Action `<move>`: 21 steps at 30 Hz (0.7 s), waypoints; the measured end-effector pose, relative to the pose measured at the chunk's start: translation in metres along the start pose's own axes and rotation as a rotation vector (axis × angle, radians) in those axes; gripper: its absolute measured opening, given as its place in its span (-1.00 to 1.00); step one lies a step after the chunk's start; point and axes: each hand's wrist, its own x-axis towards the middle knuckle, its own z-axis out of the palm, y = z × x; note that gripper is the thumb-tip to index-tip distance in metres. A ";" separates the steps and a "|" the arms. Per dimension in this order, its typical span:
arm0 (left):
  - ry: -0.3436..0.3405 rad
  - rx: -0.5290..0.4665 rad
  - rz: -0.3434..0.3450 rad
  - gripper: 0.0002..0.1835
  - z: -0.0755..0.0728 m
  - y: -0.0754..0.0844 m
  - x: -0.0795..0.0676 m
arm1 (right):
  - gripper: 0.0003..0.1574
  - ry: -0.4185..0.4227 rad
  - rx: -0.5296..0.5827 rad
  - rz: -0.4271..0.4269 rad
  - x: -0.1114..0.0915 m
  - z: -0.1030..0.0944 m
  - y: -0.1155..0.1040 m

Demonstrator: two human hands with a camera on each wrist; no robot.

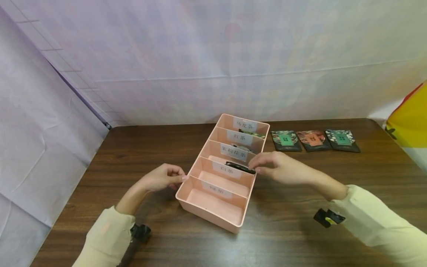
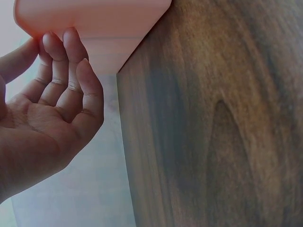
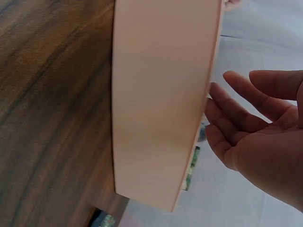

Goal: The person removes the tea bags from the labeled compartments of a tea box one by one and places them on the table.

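Note:
A long pink box (image 1: pixel 213 214) with divided compartments and handwritten labels sits on the table. My left hand (image 1: pixel 163 177) pinches its left rim near the front, thumb at the rim; in the left wrist view the left hand (image 2: pixel 57 104) has curled fingers against the wall. Over the right rim is my right hand (image 1: pixel 283 167), its fingertips by a dark tea packet (image 1: pixel 239 167) in the third compartment from the back. The right wrist view shows the right hand (image 3: pixel 260 123) with thumb and index finger apart, nothing visible between them. Packets in the two rear compartments show only partly.
Right of the box lie three tea packets in a row: a green one (image 1: pixel 286 140), a red one (image 1: pixel 313 140) and another green one (image 1: pixel 342 140). A pale curtain (image 1: pixel 200 63) hangs behind the wooden table (image 1: pixel 140 148). Something yellow (image 1: pixel 410 122) stands at far right.

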 end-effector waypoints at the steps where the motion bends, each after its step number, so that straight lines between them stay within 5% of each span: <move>1: 0.000 -0.003 -0.001 -0.81 0.000 0.000 0.000 | -0.77 -0.001 -0.001 -0.008 0.000 0.002 0.000; 21: -0.002 -0.009 0.002 -0.80 0.000 0.000 0.000 | -0.75 -0.003 -0.077 -0.007 0.003 0.008 0.003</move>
